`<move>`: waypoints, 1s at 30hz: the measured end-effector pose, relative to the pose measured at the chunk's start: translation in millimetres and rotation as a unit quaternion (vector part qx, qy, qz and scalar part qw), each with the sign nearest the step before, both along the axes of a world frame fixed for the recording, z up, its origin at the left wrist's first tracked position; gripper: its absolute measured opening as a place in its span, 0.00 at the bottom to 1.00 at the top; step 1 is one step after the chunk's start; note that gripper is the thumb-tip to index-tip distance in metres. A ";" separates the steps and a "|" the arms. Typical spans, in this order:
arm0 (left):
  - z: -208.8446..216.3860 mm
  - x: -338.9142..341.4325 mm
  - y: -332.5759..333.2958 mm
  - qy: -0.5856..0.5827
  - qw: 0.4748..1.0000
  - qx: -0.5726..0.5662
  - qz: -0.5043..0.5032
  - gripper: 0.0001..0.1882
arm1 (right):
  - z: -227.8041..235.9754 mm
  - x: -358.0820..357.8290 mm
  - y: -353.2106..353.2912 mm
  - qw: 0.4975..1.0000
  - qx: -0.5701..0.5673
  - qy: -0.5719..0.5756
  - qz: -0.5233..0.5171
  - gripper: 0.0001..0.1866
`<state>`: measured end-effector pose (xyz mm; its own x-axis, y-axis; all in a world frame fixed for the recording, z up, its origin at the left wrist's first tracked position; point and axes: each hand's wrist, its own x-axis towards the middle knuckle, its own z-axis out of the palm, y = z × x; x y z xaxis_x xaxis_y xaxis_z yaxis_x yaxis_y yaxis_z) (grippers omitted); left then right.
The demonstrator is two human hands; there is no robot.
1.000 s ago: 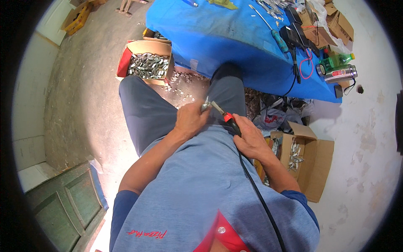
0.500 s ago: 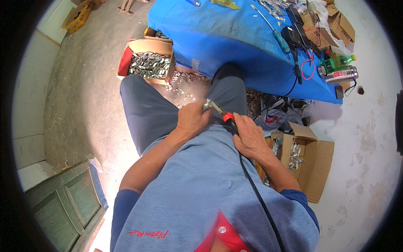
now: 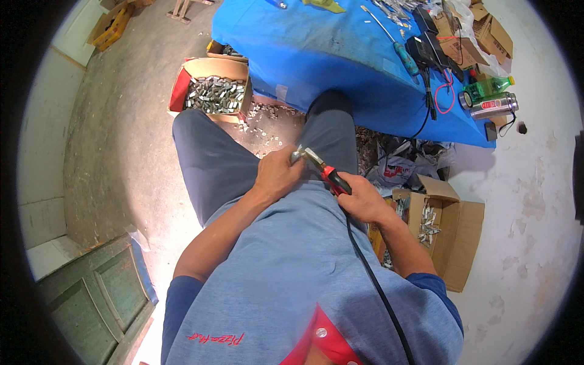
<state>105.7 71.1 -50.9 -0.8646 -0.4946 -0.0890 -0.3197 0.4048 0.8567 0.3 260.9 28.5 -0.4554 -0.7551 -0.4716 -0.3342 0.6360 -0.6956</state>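
Hands (image 3: 316,182) on soldering iron (image 3: 325,171)

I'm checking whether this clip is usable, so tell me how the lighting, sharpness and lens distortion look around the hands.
Head view: even daylight, soft shadows, a bright washed-out patch on the floor beside the left thigh; left hand and right hand with the red-handled corded tool are fairly sharp; the fisheye bends the blue table's edges, and a black vignette rings the frame.

an open brown cardboard box (image 3: 214,91) of small metal parts sits on the floor by the blue table's left corner; another open box (image 3: 447,228) stands below its right edge.
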 end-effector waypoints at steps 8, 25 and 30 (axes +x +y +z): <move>-1.7 -0.3 -1.4 0.040 0.999 0.000 -0.001 0.11 | -5.7 -10.1 3.3 0.983 -0.044 -0.172 -0.038 0.16; -3.0 -1.6 -2.0 0.040 0.999 -0.020 0.003 0.10 | -3.9 -8.9 6.3 0.997 -0.053 -0.028 0.056 0.27; -2.3 -0.5 -2.3 0.031 0.999 -0.010 0.006 0.10 | 16.8 3.2 -1.4 0.993 0.019 0.084 0.076 0.29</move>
<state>105.2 68.8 -53.2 -0.8624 -0.5056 -0.0254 -0.2710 0.4185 0.8668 3.5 259.5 45.2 -0.4119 -0.8047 -0.4275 -0.5384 0.5935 -0.5982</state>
